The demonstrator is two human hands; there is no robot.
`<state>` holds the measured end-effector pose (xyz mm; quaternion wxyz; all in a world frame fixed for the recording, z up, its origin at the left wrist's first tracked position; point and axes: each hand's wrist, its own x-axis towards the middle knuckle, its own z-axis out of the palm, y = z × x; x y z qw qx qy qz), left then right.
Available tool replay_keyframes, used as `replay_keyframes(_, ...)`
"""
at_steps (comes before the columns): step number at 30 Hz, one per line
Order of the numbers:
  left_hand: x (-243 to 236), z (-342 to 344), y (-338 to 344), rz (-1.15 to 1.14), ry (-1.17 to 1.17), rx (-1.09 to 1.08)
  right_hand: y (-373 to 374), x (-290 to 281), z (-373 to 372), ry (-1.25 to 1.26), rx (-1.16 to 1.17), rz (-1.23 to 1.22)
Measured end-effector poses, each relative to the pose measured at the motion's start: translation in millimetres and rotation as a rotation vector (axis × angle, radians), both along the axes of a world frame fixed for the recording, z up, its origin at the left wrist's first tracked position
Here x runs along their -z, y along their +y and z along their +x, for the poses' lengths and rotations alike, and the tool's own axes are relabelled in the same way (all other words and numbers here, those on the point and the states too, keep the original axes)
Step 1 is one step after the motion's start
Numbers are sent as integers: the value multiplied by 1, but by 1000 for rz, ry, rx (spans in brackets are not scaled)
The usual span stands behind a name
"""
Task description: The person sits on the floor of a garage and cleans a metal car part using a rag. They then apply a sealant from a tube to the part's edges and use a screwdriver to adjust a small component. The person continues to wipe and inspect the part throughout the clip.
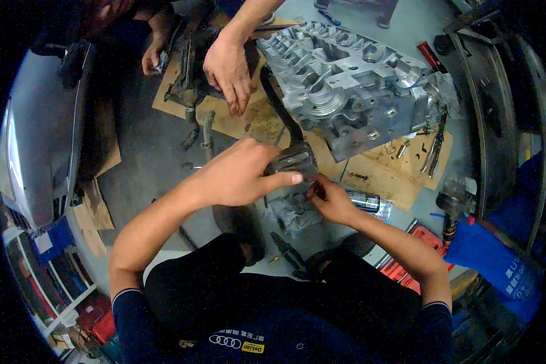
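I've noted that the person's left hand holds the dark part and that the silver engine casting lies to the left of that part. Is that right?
Not quite: the head view shows the silver engine casting to the right of the dark part, not to its left. The left hand does hold that part.

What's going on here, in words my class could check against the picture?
The left hand grips a dark part, with a black hose above it. The right hand is at the part's lower edge, but whether it touches is hard to tell. A co-worker's hand reaches down beside a silver casting. Small pieces lie on the board.
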<state>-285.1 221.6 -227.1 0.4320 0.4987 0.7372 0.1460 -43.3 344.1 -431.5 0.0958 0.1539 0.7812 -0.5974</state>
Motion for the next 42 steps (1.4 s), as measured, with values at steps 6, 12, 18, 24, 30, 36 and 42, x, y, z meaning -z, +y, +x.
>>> replay_keyframes(6,18,-2,-2,62,44,40,1,4,1,-29,-35,40)
replay_keyframes(12,7,-4,-10,17,8,30,0,0,1,-18,-3,32)
replay_keyframes(18,7,-2,-30,57,-31,-64,0,0,-4,-46,-39,60)
replay_keyframes(24,15,-4,-50,72,-24,-65,-5,8,-7,2,-44,71)
replay_keyframes(30,9,-5,-87,-12,-46,-190,-2,11,-5,-23,-47,41)
replay_keyframes(36,42,19,-148,60,-120,-568,-4,12,-4,-34,-54,21)
replay_keyframes(42,66,30,-185,-40,-367,-803,-7,25,-4,-84,-67,65)
